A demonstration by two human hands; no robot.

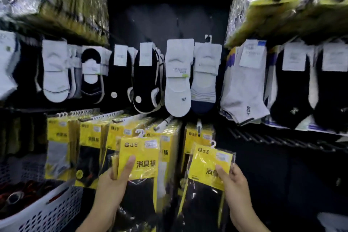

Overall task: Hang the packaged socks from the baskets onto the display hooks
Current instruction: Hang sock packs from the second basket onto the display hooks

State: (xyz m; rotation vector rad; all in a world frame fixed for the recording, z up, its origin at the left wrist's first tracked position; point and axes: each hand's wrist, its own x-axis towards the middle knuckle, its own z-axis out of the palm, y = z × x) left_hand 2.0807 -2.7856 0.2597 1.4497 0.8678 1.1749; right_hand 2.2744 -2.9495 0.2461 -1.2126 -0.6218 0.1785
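My left hand (114, 181) grips a yellow-headed sock pack (140, 153) with black socks and a white hanger hook on top, held upright in front of the lower row. My right hand (234, 184) holds a second yellow sock pack (209, 164), tilted to the right, just below a display hook (199, 125) that carries similar packs. Another display hook (162, 123) sticks out between the two packs. A white perforated basket (54, 211) with dark socks stands at the lower left.
Rows of yellow sock packs (90, 137) hang on the lower hooks. Above them hang white, black and grey ankle socks (178, 79). Bare black wire hooks (282, 139) run along the right. Wrapped bundles (290, 3) sit on the top shelves.
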